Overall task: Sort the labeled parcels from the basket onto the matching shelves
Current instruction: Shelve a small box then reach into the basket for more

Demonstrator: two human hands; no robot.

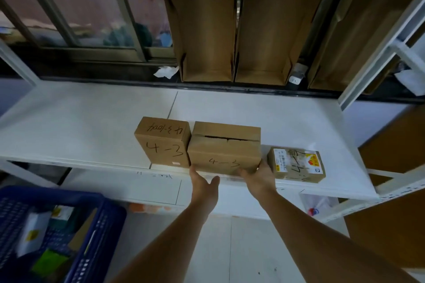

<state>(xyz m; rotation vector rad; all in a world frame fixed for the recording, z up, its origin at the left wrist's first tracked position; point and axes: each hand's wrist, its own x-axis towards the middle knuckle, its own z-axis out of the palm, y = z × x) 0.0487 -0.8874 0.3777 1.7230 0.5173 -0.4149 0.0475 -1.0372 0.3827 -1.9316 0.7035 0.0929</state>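
Three cardboard parcels stand along the front edge of the white shelf (80, 126). The left parcel (164, 142) reads "4-3". The middle parcel (224, 149), also marked "4-3", has a slit in its top. My left hand (203, 185) touches its lower left corner with thumb spread, fingers out of sight under the box. My right hand (259, 176) grips its lower right corner. A small taped parcel (297, 164) with printed labels sits just right of it. The blue basket (69, 232) at the lower left holds several more parcels.
Open empty cartons (207, 30) stand on end behind the shelf against a window. White shelf uprights (377, 53) rise at the right. A lower shelf level (142, 186) lies beneath the front edge. Brown cardboard (391, 225) leans at the right.
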